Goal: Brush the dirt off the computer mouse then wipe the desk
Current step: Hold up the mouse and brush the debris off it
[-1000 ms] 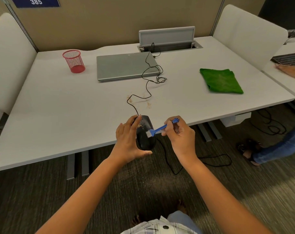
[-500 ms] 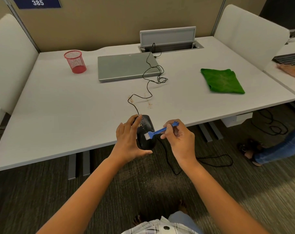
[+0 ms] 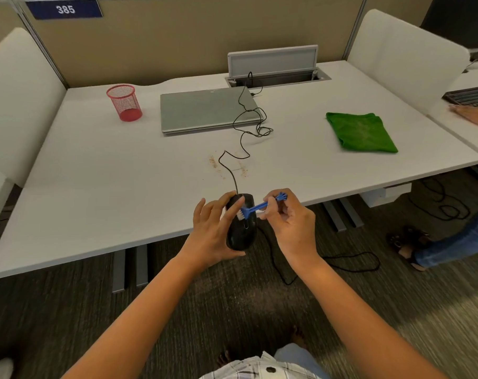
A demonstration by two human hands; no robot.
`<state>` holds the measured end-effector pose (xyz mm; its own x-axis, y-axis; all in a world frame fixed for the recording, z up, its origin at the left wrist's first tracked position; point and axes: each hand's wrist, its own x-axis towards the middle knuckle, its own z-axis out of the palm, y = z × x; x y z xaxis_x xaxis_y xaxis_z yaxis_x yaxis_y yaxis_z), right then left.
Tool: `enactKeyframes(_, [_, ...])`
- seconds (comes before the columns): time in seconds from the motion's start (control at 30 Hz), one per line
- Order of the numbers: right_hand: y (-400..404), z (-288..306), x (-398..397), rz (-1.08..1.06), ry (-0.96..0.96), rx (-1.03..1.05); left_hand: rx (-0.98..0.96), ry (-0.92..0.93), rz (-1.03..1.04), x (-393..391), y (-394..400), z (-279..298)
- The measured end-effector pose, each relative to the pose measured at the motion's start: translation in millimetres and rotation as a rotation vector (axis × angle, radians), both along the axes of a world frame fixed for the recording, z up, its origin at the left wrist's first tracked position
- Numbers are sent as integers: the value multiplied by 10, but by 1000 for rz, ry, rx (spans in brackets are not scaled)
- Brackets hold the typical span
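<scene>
I see my left hand (image 3: 213,231) wrapped around the glossy black corded computer mouse (image 3: 242,224) at the white desk (image 3: 95,187) edge. My right hand (image 3: 289,222) pinches the small blue plastic brush (image 3: 255,207), white bristles touching the mouse's front.

A dark blue sign (image 3: 64,9) carries the white number "385". It is fixed at the top left of the tan partition (image 3: 177,34) behind the desk. The closed laptop (image 3: 209,109) has a small mark on its lid, too blurred to read. No other text is legible.
</scene>
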<state>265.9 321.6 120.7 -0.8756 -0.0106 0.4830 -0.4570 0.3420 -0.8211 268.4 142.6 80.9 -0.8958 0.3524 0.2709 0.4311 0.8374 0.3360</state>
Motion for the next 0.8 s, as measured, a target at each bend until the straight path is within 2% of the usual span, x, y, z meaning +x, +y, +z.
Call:
enactKeyframes(0.2, [-54, -55, 72, 110, -52, 31, -12, 1, -6, 7, 21, -10])
enactKeyframes(0.47, [23, 6, 26, -58, 38, 17, 100, -111, 9, 22, 51, -11])
enactKeyframes(0.67, [-98, -5, 29, 43, -22, 89, 68, -124, -1, 17, 83, -17])
enactKeyframes(0.8, [-14, 37, -24, -64, -9, 78, 79, -120, -2, 20, 79, -6])
